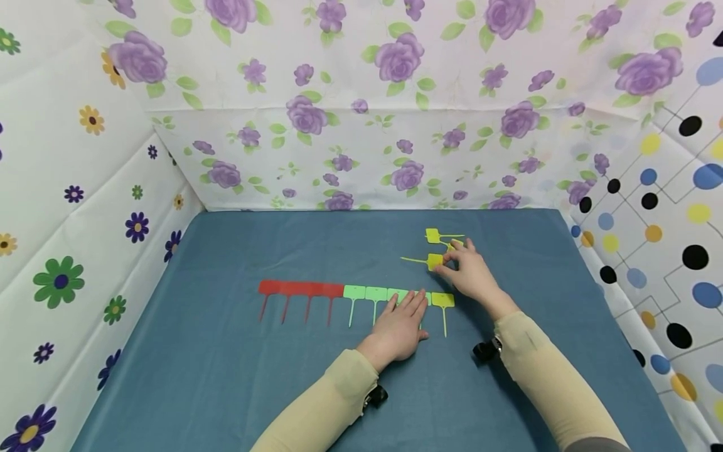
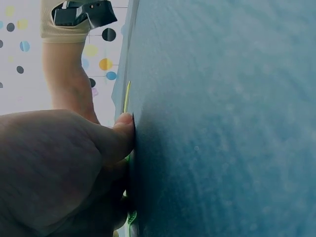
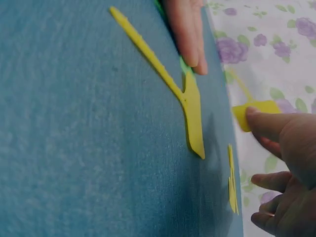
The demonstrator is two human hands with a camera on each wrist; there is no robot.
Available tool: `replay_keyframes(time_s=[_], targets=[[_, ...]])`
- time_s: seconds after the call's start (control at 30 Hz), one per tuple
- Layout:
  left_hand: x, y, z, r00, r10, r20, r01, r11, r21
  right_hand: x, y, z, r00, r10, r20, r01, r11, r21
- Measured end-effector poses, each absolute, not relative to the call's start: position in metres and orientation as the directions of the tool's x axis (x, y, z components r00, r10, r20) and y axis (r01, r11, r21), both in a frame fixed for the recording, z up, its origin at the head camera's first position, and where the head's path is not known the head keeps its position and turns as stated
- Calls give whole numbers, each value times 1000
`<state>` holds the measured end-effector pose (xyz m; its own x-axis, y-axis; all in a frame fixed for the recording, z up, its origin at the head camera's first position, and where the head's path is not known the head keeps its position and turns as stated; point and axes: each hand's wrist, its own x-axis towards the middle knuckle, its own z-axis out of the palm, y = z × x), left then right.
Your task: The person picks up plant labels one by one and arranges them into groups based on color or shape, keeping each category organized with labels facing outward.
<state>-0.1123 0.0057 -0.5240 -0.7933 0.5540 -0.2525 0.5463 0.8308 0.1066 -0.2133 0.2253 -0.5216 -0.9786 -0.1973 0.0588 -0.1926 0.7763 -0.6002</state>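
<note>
A row of T-shaped plastic tags lies on the blue cloth: several red tags (image 1: pixel 299 288) at left, then several green tags (image 1: pixel 354 292), then one yellow tag (image 1: pixel 443 300) at the right end. Fingers extended, my left hand (image 1: pixel 395 329) rests on the right-hand green tags and partly covers them. Between thumb and fingertip, my right hand (image 1: pixel 473 274) pinches another yellow tag (image 3: pixel 269 106) by its flat head, its stem pointing left in the head view. The right wrist view shows this tag raised off the cloth. Behind that hand lie a few loose yellow tags (image 1: pixel 432 235), partly overlapping.
A blue cloth (image 1: pixel 198 364) covers the table. Upright fabric with purple flowers (image 1: pixel 407 176) stands along the back edge, with patterned fabric walls on both sides. Each wrist wears a small black camera (image 1: pixel 486 351).
</note>
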Motion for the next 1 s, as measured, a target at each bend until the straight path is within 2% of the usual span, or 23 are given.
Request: replay_keyframes(time_s=[0.23, 0.43, 0.7, 0.83, 1.0], targets=[[-112, 6, -522, -794, 548, -265, 537, 835, 119, -205, 231, -518, -981, -139, 139, -196, 674, -712], [-112, 4, -520, -796, 551, -252, 538, 834, 123, -199, 237, -512, -986, -106, 133, -170, 590, -790], [-113, 5, -526, -790, 555, -260, 539, 831, 133, -189, 260, -510, -993, -71, 94, -118, 593, -797], [-114, 5, -529, -788, 558, -260, 541, 829, 138, -183, 272, -511, -993, -102, 63, -112, 596, -795], [-113, 5, -528, -788, 557, -261, 539, 830, 145, -174, 281, -509, -989, -145, 24, -98, 529, -843]])
